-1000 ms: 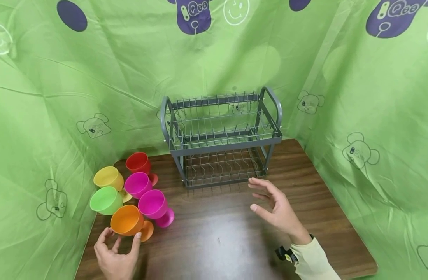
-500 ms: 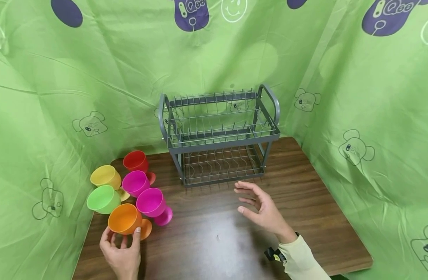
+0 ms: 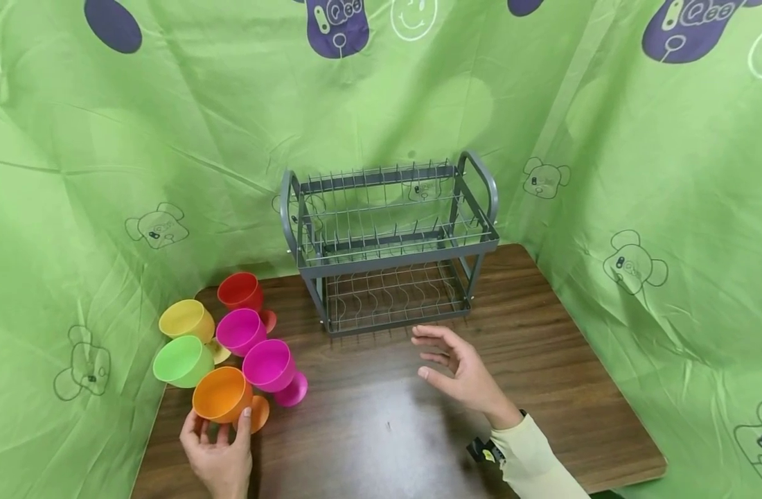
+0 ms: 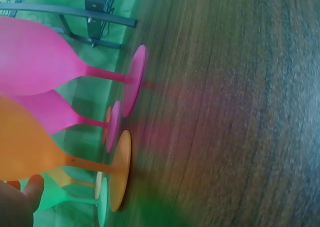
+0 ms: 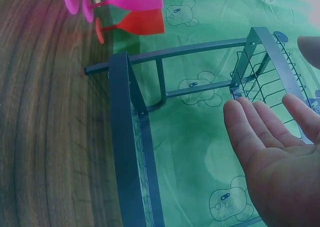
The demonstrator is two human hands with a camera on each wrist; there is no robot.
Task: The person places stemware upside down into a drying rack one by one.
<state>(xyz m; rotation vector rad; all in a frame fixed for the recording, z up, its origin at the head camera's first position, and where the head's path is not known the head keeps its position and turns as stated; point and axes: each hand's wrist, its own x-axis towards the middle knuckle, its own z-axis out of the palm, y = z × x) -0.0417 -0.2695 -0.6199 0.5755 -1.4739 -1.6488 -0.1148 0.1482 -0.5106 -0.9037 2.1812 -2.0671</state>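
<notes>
At the lower left of the head view, my left hand (image 3: 220,454) holds the bowl of an orange plastic goblet (image 3: 222,395), thumb on its right side and fingers on its left. The goblet's round foot (image 4: 120,172) is down at the tabletop in the left wrist view. Close around it stand a green goblet (image 3: 180,362), a yellow goblet (image 3: 186,320), a red goblet (image 3: 239,291) and two pink goblets, the nearer pink goblet (image 3: 269,366) to its right. My right hand (image 3: 465,378) hovers in front of the dish rack with fingers spread and nothing in it.
A grey two-tier dish rack (image 3: 398,259) stands at the back middle of the wooden table (image 3: 543,374), with wire shelves on both levels. Green patterned cloth (image 3: 219,125) hangs behind and on both sides. A black strap device (image 3: 483,450) sits at the right wrist.
My left hand has moved slightly in against the orange goblet and taken hold of its bowl. My right hand has drifted left. The view has shifted a little.
</notes>
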